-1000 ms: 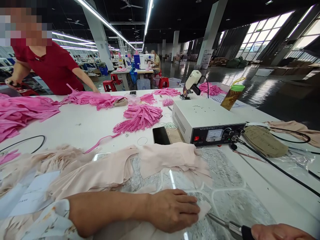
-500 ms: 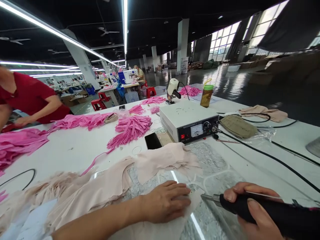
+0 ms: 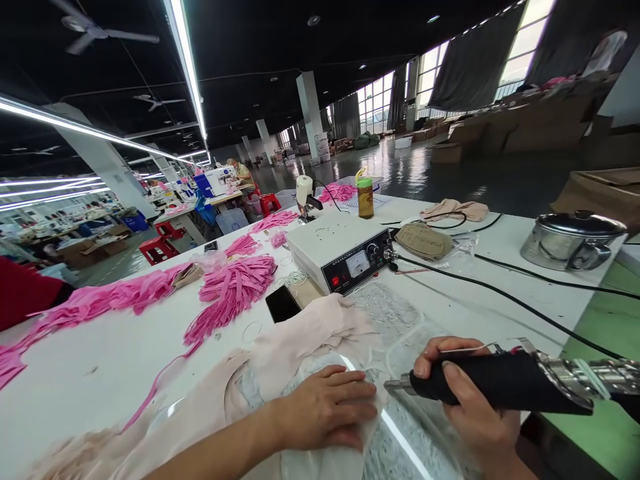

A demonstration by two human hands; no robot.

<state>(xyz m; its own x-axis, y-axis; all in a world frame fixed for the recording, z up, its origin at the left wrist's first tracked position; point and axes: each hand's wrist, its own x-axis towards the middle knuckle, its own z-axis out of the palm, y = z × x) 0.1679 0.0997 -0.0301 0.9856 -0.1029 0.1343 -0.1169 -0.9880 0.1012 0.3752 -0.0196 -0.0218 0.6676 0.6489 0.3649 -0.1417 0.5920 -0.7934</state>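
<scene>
My left hand [image 3: 324,408] lies flat, fingers together, pressing a pale pink fabric piece [image 3: 305,337] onto a glass plate [image 3: 400,433] at the table's near edge. My right hand [image 3: 467,407] grips a black-handled tool [image 3: 505,383] with a metal rear body; its metal tip [image 3: 395,385] points left, just beside my left fingertips. A black cable [image 3: 500,297] runs from the tool toward a white control box [image 3: 340,250] with a dial and knobs.
Heaps of bright pink strips [image 3: 235,290] cover the white table [image 3: 90,353], with a black phone [image 3: 283,303] near the box. A green-capped bottle [image 3: 365,195], a steel pot [image 3: 570,240] and a tan pouch [image 3: 424,241] stand right. A person's red sleeve [image 3: 25,293] shows far left.
The view has swung right and the person in red has slid to the left edge. My right hand with the tool has risen into view, its tip now near my left fingers.
</scene>
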